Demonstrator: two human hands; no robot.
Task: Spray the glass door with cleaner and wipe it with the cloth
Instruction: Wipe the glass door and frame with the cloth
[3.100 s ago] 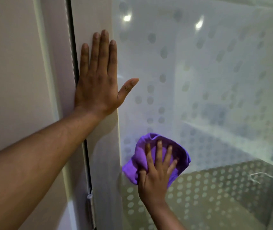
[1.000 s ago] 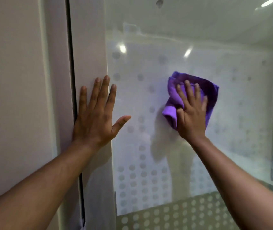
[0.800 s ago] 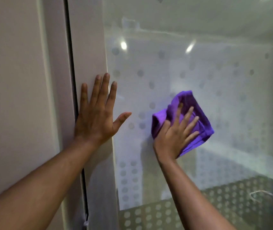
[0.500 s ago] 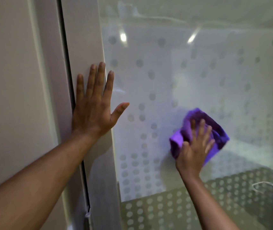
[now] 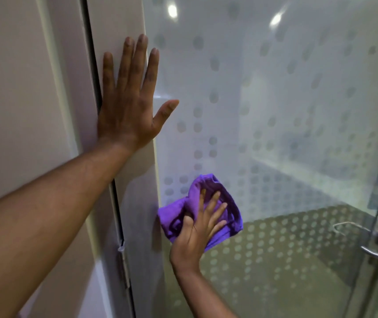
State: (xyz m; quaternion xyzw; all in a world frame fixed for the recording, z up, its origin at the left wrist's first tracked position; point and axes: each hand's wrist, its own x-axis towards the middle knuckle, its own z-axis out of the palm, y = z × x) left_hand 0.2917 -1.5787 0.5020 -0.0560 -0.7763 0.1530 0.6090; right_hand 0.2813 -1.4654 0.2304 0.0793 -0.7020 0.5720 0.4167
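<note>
The glass door (image 5: 275, 125) fills the right and middle of the view, its pane patterned with rows of frosted dots that grow denser toward the bottom. Two bright light spots are reflected near its top edge. A crumpled purple microfibre cloth (image 5: 181, 216) is pressed against the lower left part of the pane, just beside the pale door frame (image 5: 119, 31). The cloth is covered in its middle by the right hand (image 5: 197, 235), whose fingers are spread and laid almost straight over the fabric, the thumb lying along the cloth's left fold; nothing is pinched or gripped, the cloth being held to the glass by flat pressure alone. The forearm of that hand rises from the bottom edge of the view.

Higher up and to the left, the left hand (image 5: 128, 104) is laid flat on the door frame, fingers straight and pointing upward, the thumb stretched out to the right over the edge of the glass. Nothing is held in it. Its forearm crosses the lower left of the view.

A dark vertical gap is seen between the frame and the plain wall panel (image 5: 22, 88) at the left. At the right edge, a metal door handle (image 5: 376, 246) is mounted on the glass, well apart from both hands.
</note>
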